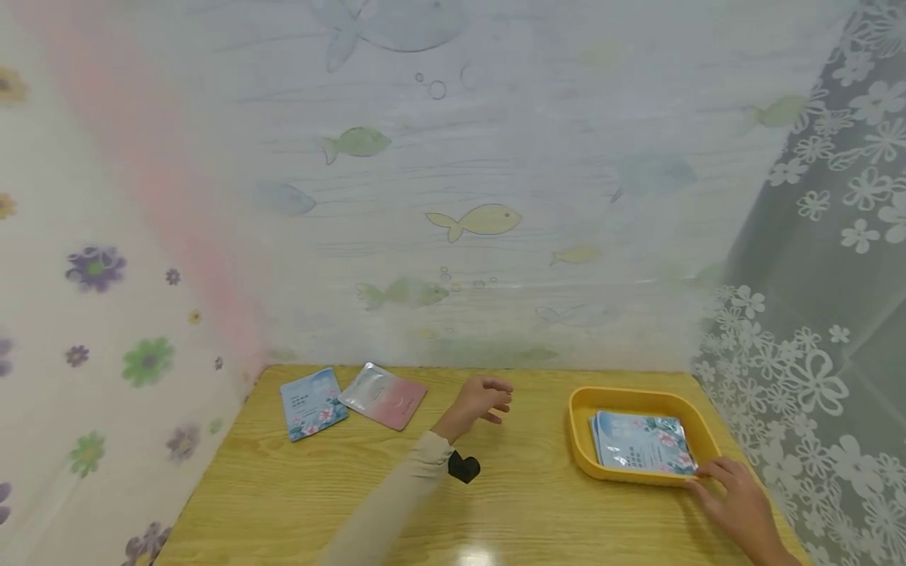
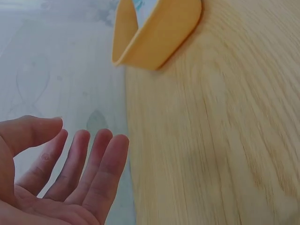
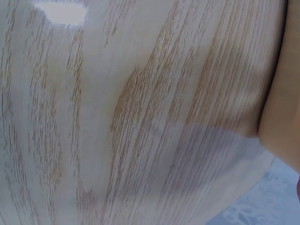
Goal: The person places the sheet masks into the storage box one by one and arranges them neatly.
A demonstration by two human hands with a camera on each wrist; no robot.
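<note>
My left hand [image 1: 480,405] is held over the middle of the table with nothing in it. In the left wrist view its fingers [image 2: 101,180] are spread loosely and slightly bent, apart from the tray. A yellow plastic tray [image 1: 583,464] stands at the right, with blue floral sheet mask packets [image 1: 642,442] stacked inside. At the tray's near right corner, my right hand [image 1: 736,499] grips the rim between thumb and fingers. The right wrist view shows the tray's wall [image 3: 283,108] at its right edge; that hand is almost wholly out of this view.
Farther left lie a blue floral sheet mask packet [image 1: 314,404] and a silver-and-pink packet [image 1: 384,395], side by side. A black heart [image 1: 464,468] marks the wooden table [image 1: 524,511] near my left sleeve. Patterned curtains [image 1: 495,314] hang behind and at both sides.
</note>
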